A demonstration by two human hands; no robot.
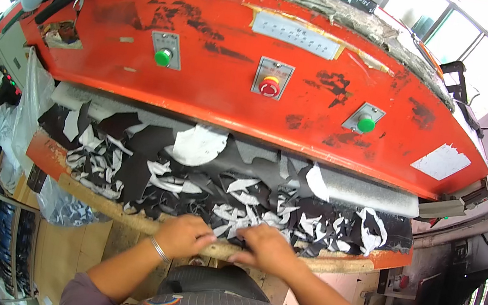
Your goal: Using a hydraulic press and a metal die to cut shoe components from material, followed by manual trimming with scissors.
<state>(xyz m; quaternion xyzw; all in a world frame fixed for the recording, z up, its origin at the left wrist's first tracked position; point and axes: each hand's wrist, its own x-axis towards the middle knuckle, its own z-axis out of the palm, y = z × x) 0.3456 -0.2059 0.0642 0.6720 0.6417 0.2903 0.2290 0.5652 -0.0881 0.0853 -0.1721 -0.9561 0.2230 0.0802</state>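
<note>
So, from the head cam: scraps (242, 197) lie heaped before the red machine (216, 87), probably light, floppy, best lifted by loose edges. Left hand (183, 235) and right hand (267, 250) sit at the rail (137, 221), fingers bent; can't tell if they're pinching anything. Plate (296, 35) has print, too tiny to read.

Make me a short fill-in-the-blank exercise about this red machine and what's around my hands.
1. You wear the silver bangle on your ____ side.
2. The two push buttons flanking the red emergency-stop button are ____.
3. The scraps beyond your left hand and right hand are black and ____.

Missing words: left; green; white.
</note>
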